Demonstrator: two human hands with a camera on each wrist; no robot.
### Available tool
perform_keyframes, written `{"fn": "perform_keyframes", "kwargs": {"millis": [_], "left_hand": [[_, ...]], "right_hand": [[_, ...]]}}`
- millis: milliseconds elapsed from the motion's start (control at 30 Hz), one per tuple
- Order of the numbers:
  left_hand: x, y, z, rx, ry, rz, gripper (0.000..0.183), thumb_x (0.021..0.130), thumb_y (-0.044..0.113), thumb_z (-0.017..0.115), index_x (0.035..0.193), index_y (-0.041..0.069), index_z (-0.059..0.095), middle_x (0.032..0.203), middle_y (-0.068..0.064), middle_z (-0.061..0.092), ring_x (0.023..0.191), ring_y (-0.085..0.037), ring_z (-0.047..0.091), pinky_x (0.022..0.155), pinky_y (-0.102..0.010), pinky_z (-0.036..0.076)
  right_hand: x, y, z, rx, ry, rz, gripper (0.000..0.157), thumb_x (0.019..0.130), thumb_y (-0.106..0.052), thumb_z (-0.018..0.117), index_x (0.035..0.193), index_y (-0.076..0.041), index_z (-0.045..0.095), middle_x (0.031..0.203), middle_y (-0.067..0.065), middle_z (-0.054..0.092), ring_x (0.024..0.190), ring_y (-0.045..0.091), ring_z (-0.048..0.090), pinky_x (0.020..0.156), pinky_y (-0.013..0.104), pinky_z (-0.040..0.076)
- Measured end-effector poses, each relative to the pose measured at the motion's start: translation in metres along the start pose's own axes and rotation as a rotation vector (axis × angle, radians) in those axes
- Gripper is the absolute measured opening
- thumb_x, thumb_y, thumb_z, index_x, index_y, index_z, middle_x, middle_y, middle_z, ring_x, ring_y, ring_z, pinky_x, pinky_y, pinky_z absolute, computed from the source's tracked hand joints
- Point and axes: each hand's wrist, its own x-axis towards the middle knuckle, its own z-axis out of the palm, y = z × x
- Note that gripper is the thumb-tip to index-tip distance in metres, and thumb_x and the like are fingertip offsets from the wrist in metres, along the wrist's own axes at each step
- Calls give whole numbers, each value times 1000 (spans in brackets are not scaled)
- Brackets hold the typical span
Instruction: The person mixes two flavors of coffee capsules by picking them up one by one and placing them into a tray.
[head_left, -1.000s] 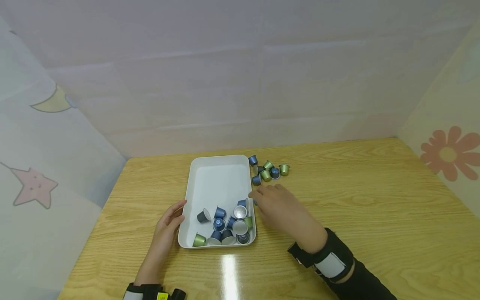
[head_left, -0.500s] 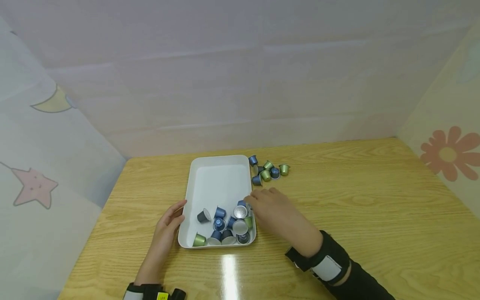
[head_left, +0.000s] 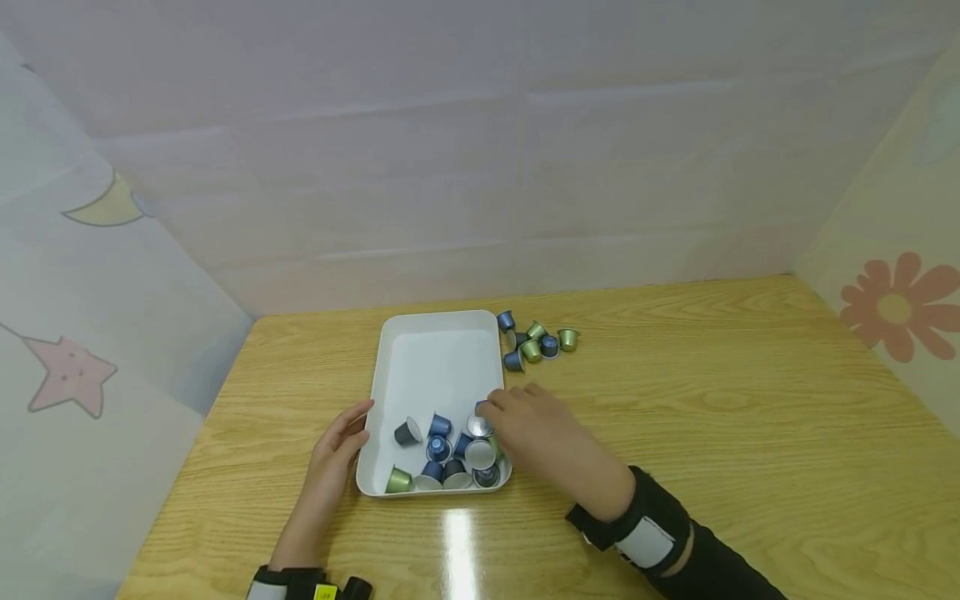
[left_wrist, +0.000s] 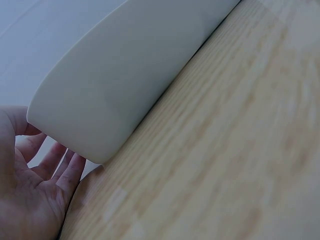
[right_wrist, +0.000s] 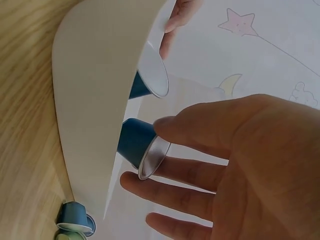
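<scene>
Pinching the blue capsule (right_wrist: 134,142) at three o'clock in the tray (head_left: 431,358) with your right hand (head_left: 536,429), left hand (head_left: 333,454) relaxed at nine, favour its rim: likely light, slick, dentable.

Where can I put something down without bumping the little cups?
The far end of the shallow white rectangular tray is bare. So is the wood-grain table right of the small blue, dark and green capsules beside the tray. Crowded: that cluster, and the tray's near end, where more capsules and the right hand are.
</scene>
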Motion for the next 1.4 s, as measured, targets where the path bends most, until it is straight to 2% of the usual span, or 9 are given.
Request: {"fn": "perform_keyframes", "kwargs": {"millis": [333,500,800,1200,1400], "left_hand": [[-1,2,1,-12,3,24,42,103,4,44,146,2,44,151,-14,38,137,-25,36,96,-8,37],[-2,2,2,-19,-9,38,43,104,5,44,147,0,42,152,-18,37,137,-26,35,96,-8,37],[-2,2,2,-5,-4,26,43,104,6,43,147,2,42,152,-15,37,136,-23,36,96,-9,37],[-2,3,2,13,3,28,42,104,6,43,146,3,44,152,-13,38,136,-23,36,96,-8,37],[-1,2,2,-7,8,-9,43,103,5,42,146,5,44,150,-11,39,134,-20,37,96,-9,38]], "right_hand": [[1,-7,5,-47,15,-49,27,85,-12,76,112,-11,69,104,4,67,92,18,65,84,36,54],[1,-9,6,-55,42,-62,22,88,-13,74,109,-11,70,101,3,67,89,17,65,82,35,53],[1,-9,8,-35,85,-61,16,91,-16,71,107,-11,71,100,4,68,87,17,65,80,35,53],[1,-8,4,-2,43,-24,20,91,-19,71,110,-11,71,105,4,68,95,20,65,86,38,52],[0,-5,2,17,54,-28,22,91,-19,73,111,-12,70,104,3,67,95,19,64,87,37,53]]}}
